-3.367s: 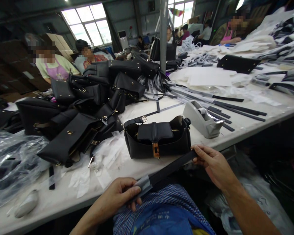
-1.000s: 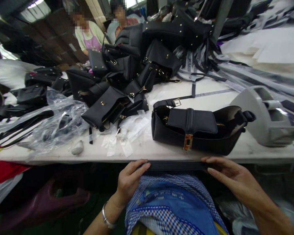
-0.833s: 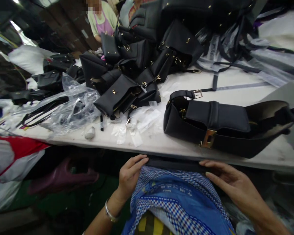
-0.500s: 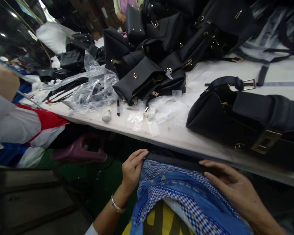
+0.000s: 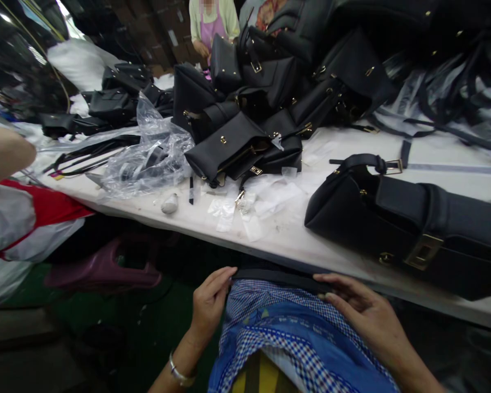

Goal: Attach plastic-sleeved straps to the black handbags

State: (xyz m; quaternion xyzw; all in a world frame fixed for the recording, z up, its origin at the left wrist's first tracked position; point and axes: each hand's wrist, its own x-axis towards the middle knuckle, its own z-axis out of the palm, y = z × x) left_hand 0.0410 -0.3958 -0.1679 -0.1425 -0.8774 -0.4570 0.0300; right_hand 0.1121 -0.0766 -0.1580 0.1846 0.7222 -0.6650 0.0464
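A flat black strap stretches sideways over my lap, just below the table's front edge. My left hand pinches its left end between thumb and fingertips. At the other side, my right hand grips the strap between thumb and fingers; what lies inside that palm is hidden. Under the strap is a blue checked apron worn on my body. On the table to the right, a black handbag with a gold clasp lies nearest to my right hand.
The white table carries a heap of black handbags, crumpled clear plastic and small clear packets. A co-worker's arm shows at left above a purple stool. Another person stands behind the heap.
My view has tilted up and shifted right, so the table scene sits lower and further left. Both hands keep their hold on the strap, which stays stretched between them.
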